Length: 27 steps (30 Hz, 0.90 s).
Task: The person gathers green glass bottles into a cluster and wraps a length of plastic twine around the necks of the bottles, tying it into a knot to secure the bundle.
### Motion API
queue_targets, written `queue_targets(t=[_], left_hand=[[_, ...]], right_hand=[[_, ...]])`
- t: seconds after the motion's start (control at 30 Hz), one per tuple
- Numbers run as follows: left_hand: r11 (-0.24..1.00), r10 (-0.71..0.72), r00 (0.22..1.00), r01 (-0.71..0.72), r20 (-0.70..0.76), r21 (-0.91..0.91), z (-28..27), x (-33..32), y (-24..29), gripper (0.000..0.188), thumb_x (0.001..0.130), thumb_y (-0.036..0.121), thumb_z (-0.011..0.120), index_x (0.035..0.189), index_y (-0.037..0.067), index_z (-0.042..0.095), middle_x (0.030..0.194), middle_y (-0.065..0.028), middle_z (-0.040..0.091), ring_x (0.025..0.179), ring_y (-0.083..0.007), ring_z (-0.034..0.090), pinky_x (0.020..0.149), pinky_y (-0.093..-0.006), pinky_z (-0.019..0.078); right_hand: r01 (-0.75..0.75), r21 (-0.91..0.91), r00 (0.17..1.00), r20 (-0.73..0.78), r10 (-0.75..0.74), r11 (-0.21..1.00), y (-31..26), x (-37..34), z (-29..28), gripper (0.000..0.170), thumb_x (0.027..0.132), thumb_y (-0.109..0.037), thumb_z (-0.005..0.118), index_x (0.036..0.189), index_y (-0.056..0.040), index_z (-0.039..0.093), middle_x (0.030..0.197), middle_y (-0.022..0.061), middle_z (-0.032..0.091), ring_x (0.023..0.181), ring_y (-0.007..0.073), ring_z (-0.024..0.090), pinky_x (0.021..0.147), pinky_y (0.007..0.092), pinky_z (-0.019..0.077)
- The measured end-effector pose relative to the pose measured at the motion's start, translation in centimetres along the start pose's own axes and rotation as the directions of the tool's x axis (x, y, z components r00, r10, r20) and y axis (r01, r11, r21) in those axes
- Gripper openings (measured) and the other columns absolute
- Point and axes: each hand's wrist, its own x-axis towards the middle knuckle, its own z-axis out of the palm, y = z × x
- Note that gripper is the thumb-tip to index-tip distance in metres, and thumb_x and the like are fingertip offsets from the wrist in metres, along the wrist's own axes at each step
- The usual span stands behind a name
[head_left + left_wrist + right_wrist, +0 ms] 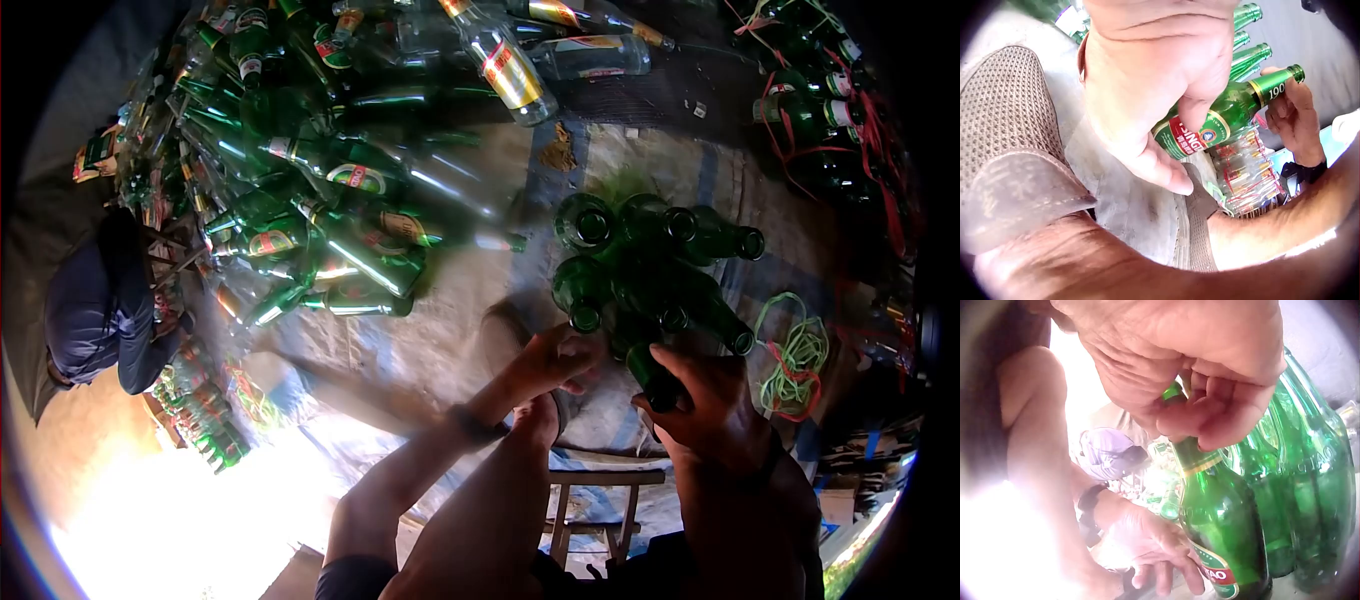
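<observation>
My right hand (710,400) grips the neck of a green glass beer bottle (1219,506), fingers curled round its top. The bottle has a red, white and green label and leans toward me. Beside its lower body is my left hand (548,362), with loosely bent fingers and thumb apart; in the left wrist view this hand (1154,87) overlaps the label. Just beyond stands a tight cluster of upright green bottles (582,222), necks toward me, which also shows in the right wrist view as green bottles (1316,469) behind the gripped one.
A large heap of green bottles (355,180) lies left, with clear gold-labelled bottles (510,75) at the back. Tied bottles (800,110) stand far right, near a tangle of green and red string (795,355). Another person (90,310) bends at the left. A stool (608,480) is below.
</observation>
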Motion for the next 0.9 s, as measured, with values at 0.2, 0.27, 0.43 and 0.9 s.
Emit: queue_targets(t=[0.2,0.27,0.43,0.9], left_hand=[[0.998,-0.007,0.993,0.013,-0.114,0.056,-4.4,-2.6,0.5,0.037,0.104,0.018,0.062,0.135,-0.002,0.056,0.114,-0.0180,0.072,0.099,-0.0264,0.075,0.076,-0.0369,0.0660],[0.997,0.072,0.982,-0.070,-0.177,0.016,-6.1,-3.7,2.6,0.036,0.104,0.015,0.063,0.134,-0.002,0.057,0.113,-0.0185,0.072,0.098,-0.0259,0.075,0.075,-0.0366,0.0659],[0.888,0.444,0.829,-0.458,-0.341,0.042,-11.2,-3.4,7.3,0.033,0.100,0.013,0.064,0.128,-0.005,0.062,0.100,-0.0130,0.075,0.078,-0.0183,0.074,0.067,-0.0311,0.0632],[0.039,0.877,0.472,0.113,-0.088,0.993,-18.3,5.1,21.3,0.039,0.091,0.010,0.062,0.130,0.011,0.062,0.129,-0.0148,0.064,0.098,-0.0359,0.069,0.087,-0.0448,0.0560]], right_hand=[[-0.080,0.002,0.996,0.036,0.080,0.997,0.7,-0.8,-0.3,0.046,0.072,-0.007,0.083,0.114,0.0014,0.069,0.085,0.0141,0.070,0.067,0.0267,0.068,0.063,0.0402,0.0550],[-0.091,0.010,0.995,0.047,0.090,0.996,1.1,-1.0,-0.3,0.048,0.071,-0.007,0.082,0.117,0.0014,0.069,0.084,0.0131,0.070,0.069,0.0270,0.069,0.061,0.0395,0.0551],[-0.092,0.011,0.994,0.058,0.091,0.996,1.4,-1.2,-0.6,0.047,0.072,-0.008,0.082,0.116,0.0015,0.068,0.084,0.0128,0.070,0.070,0.0281,0.070,0.062,0.0402,0.0559],[-0.322,-0.038,0.925,0.200,0.322,0.946,4.7,-5.0,-2.8,0.016,0.086,-0.011,0.077,0.101,-0.0077,0.071,0.083,0.0146,0.069,0.062,0.0335,0.064,0.058,0.0402,0.0501]])
